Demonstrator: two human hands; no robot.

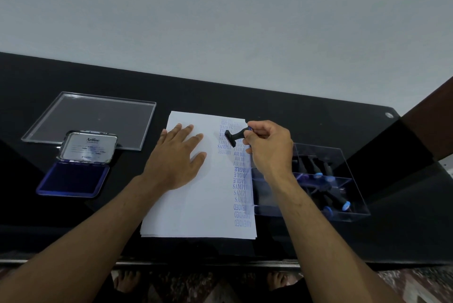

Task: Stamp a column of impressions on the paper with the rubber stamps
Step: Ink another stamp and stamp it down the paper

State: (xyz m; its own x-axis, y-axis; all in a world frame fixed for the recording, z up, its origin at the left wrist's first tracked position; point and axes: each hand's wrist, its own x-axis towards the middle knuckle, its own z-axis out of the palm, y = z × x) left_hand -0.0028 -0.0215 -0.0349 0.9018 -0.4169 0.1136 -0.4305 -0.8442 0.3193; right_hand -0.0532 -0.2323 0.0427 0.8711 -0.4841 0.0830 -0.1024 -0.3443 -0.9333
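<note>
- Two bare feet (127,280) stand on a patterned floor at the bottom edge, below the near rim of the glossy black worktop (61,229).
- A stack of white paper sheets (196,204) lies on the worktop straight ahead, its right side printed top to bottom with blue stamped words (241,194) such as AMENDED, SAMPLE, FRAGILE and AIR MAIL; a second, shorter column of SAMPLE prints sits just left of it near the far end.
- To the left, well apart from the paper, an open blue ink pad (73,180) lies flat with its silver metal lid (89,148) raised behind it.
- To the right, touching the paper's edge, a clear acrylic compartment box (343,194) holds several black stamps with blue-capped handles (345,206).
- The left hand (176,155) lies flat on the paper, fingers straight and spread, pressing the sheet down.
- The right hand (268,145) pinches the handle of a black rubber stamp (234,136) between curled fingers; the stamp is tilted with its flat printing base turned to the left, over the far end of the printed columns. Whether the base touches the paper cannot be told.
- Farther left, a clear flat acrylic tray (98,116) lies behind the ink pad's lid.
- Beyond the worktop rises a plain pale wall (220,20).
</note>
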